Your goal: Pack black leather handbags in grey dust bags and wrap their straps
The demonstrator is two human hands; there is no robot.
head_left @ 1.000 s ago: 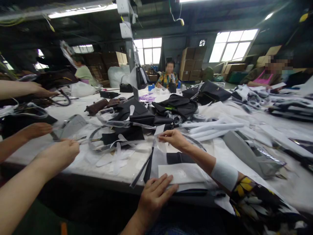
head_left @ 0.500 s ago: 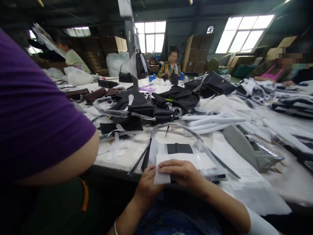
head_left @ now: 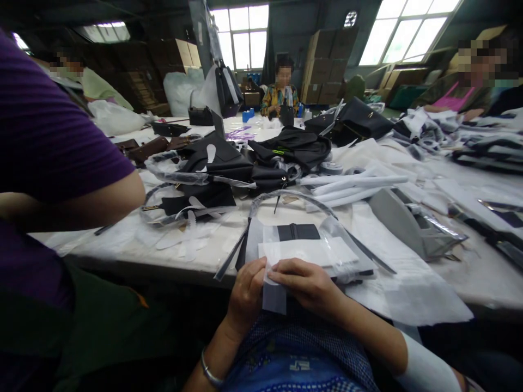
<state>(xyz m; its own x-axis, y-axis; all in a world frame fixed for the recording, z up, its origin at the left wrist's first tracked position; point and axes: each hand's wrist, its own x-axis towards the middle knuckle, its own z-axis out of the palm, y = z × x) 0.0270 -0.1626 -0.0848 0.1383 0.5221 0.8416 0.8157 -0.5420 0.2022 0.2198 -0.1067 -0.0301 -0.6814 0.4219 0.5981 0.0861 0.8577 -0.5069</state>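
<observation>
At the table's near edge lies a bag [head_left: 245, 247] with a plastic-wrapped handle [head_left: 300, 194], a black strap piece [head_left: 298, 232] and white sheeting [head_left: 302, 249] on top. My left hand [head_left: 246, 288], with a bangle at the wrist, pinches the left side of a thin white sheet [head_left: 274, 296] that hangs over the edge. My right hand [head_left: 306, 280] has its fingertips closed on the same sheet, close beside the left fingers. Both hands are in front of the bag.
Black bags [head_left: 216, 160] and rolled white padding [head_left: 355, 188] lie beyond. A grey bag [head_left: 408, 226] stands to the right on white foam [head_left: 425, 294]. A person in a purple sleeve [head_left: 61, 136] is close on the left; others sit farther back.
My left hand has moved up to the sheet's edge, and the hands are closer together. The hanging sheet is lower and narrower. The purple-sleeved arm has shifted left, and the view has tilted slightly.
</observation>
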